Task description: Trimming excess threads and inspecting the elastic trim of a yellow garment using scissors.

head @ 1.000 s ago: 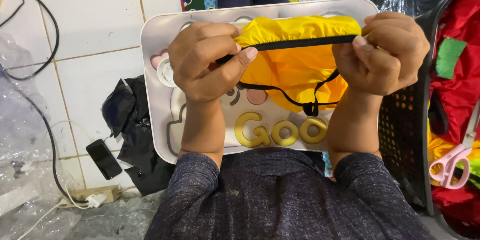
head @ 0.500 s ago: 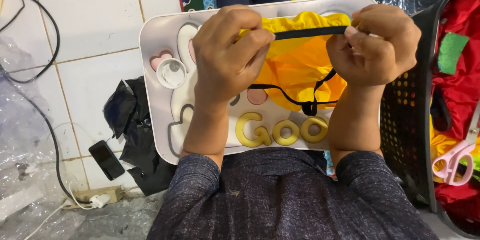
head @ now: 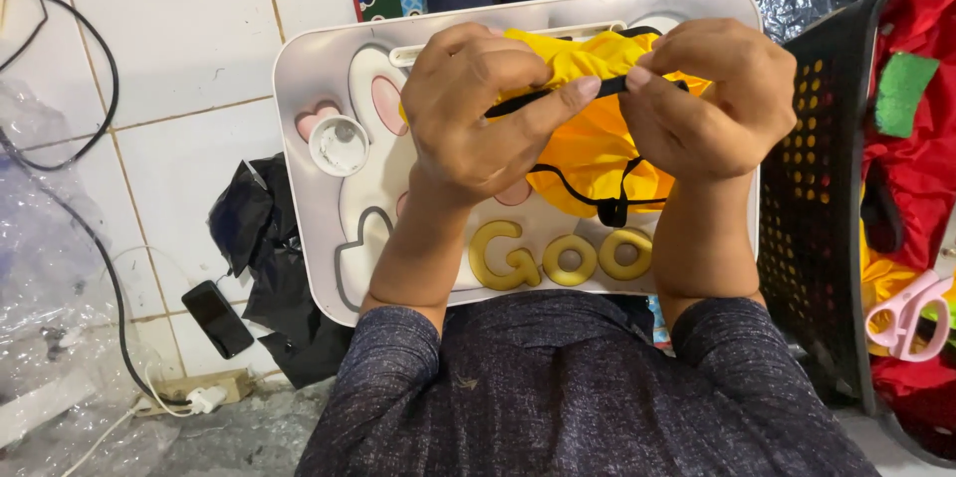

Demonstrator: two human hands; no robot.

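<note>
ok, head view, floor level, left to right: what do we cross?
Black cable → phone → black bag → white tray → left hand → right hand → black basket → pink scissors.

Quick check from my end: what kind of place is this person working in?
Probably a home floor used for piecework: white floor tiles, a lap tray holding yellow fabric, and a black basket of cloth beside it.
</note>
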